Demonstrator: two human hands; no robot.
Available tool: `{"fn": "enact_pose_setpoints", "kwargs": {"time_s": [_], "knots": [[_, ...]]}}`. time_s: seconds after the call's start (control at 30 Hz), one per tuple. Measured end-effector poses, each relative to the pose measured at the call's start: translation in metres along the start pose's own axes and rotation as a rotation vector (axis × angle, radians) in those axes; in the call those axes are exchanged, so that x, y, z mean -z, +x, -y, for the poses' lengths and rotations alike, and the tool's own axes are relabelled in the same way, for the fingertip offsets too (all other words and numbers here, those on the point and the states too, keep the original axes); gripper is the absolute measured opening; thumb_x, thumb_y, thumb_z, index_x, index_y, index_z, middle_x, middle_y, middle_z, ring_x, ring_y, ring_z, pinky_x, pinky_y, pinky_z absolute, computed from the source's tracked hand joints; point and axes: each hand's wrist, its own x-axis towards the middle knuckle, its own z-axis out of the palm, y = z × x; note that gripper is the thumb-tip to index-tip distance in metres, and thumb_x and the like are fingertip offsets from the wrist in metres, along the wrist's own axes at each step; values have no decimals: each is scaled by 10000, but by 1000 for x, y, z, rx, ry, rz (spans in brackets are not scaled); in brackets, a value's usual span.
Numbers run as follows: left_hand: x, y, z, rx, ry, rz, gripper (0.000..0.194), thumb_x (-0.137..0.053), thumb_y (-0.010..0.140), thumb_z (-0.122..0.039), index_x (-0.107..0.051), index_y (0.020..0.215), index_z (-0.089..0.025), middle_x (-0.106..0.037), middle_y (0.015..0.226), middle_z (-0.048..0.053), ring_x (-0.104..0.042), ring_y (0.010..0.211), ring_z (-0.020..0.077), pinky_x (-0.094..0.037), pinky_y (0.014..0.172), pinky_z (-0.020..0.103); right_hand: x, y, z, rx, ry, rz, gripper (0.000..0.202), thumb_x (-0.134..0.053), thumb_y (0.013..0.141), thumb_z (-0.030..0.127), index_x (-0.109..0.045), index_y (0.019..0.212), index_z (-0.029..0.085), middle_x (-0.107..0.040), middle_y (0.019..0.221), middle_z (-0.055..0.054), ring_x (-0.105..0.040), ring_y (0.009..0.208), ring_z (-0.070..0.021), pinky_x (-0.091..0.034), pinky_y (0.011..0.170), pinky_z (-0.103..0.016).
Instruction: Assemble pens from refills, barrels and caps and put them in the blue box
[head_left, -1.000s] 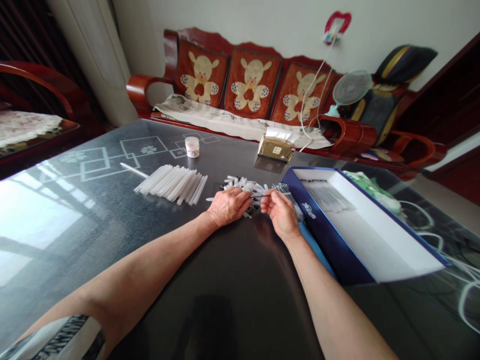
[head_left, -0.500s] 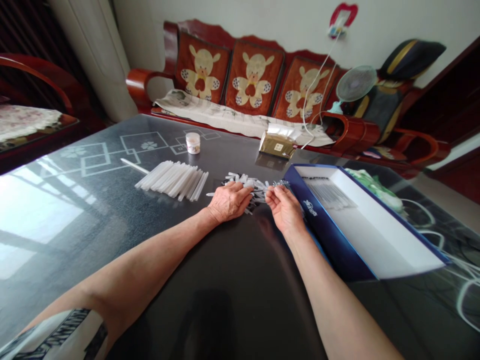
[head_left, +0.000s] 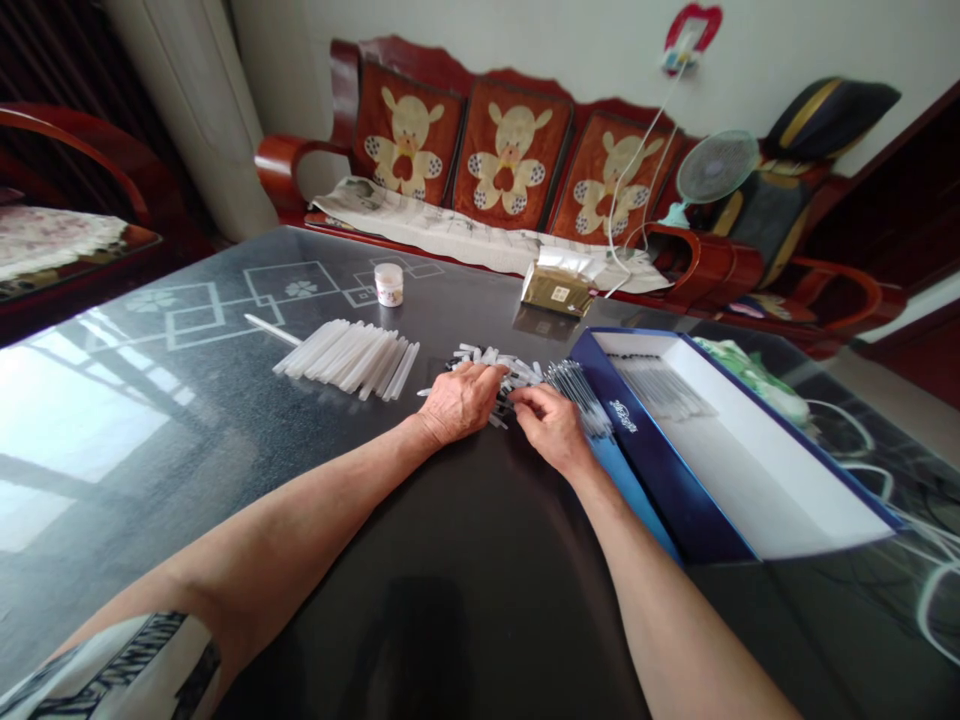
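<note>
Loosely curled, my left hand (head_left: 466,402) is at the middle of the dark table, closed around what looks like a white pen barrel (head_left: 424,392); only its pale tip shows past the hand. My right hand (head_left: 553,428) reaches in from the right, fingertips pinched at the near edge of a pile of small white and black pen parts (head_left: 525,372). What those fingertips hold is hidden. Left of my hands lies a row of white pen barrels (head_left: 349,360). Thin pen refills (head_left: 577,392) lie in a bundle just beyond my right hand.
A blue box (head_left: 780,450) with a white inside stands on the right, clear thin sticks (head_left: 664,385) at its far end. Toward the back are a small white tub (head_left: 388,286) and a tissue pack (head_left: 559,288). White cables (head_left: 930,600) trail along the right edge.
My right hand has moved left and slightly toward me, from beside the refills to the pile of pen parts, uncovering the refill bundle. My left hand has stayed nearly in place.
</note>
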Motion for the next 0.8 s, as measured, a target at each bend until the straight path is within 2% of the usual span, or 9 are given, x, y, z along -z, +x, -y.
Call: {"fn": "enact_pose_setpoints", "kwargs": {"time_s": [0.17, 0.33, 0.4, 0.5, 0.6, 0.7, 0.8], "knots": [[-1, 0, 1, 2, -25, -32, 250, -398, 941, -214, -532, 1140, -145, -691, 932, 76, -649, 873, 198, -511, 800, 313, 6, -2, 4, 166, -237, 194, 262, -541, 752, 99, -731, 844, 253, -636, 836, -32, -596, 732, -170, -481, 741, -329], [-3, 0, 1, 4, -50, -34, 217, -408, 937, -214, -543, 1088, -137, -682, 939, 79, -651, 892, 200, -514, 785, 306, 6, -3, 7, 194, -205, 216, 216, -561, 742, 103, -714, 801, 243, -613, 809, -29, -562, 662, -153, -472, 701, -325], [-3, -1, 2, 1, -53, -25, 216, -405, 937, -219, -547, 1081, -142, -680, 936, 80, -648, 896, 201, -512, 785, 306, 5, -3, 6, 143, -150, 163, 171, -585, 734, 124, -702, 782, 240, -628, 818, -28, -567, 660, -154, -472, 700, -325], [-3, -1, 2, 1, -63, -22, 223, -404, 940, -231, -553, 1082, -146, -677, 950, 85, -644, 906, 202, -508, 793, 304, 4, -1, 4, -40, 1, 34, 91, -622, 739, 200, -680, 802, 230, -657, 774, -18, -590, 656, -159, -480, 678, -313], [-4, -2, 2, -14, -76, -14, 232, -389, 950, -243, -551, 1087, -151, -674, 952, 88, -642, 906, 200, -505, 795, 302, 2, 3, 2, -225, 236, -56, 180, -652, 739, 287, -676, 906, 224, -683, 789, -9, -603, 645, -147, -485, 601, -277], [-6, -2, 3, -38, -89, -9, 237, -376, 956, -245, -543, 1092, -146, -670, 928, 82, -642, 886, 199, -505, 787, 303, 0, 6, 2, -329, 452, -84, 259, -690, 715, 328, -686, 950, 219, -692, 814, -6, -624, 673, -133, -499, 577, -246], [-7, -3, 3, -58, -98, -11, 233, -383, 949, -240, -539, 1089, -138, -663, 901, 78, -643, 866, 201, -508, 770, 303, -4, 6, 3, -406, 627, -76, 246, -742, 670, 323, -685, 882, 211, -691, 790, 6, -647, 697, -123, -521, 598, -229]]}}
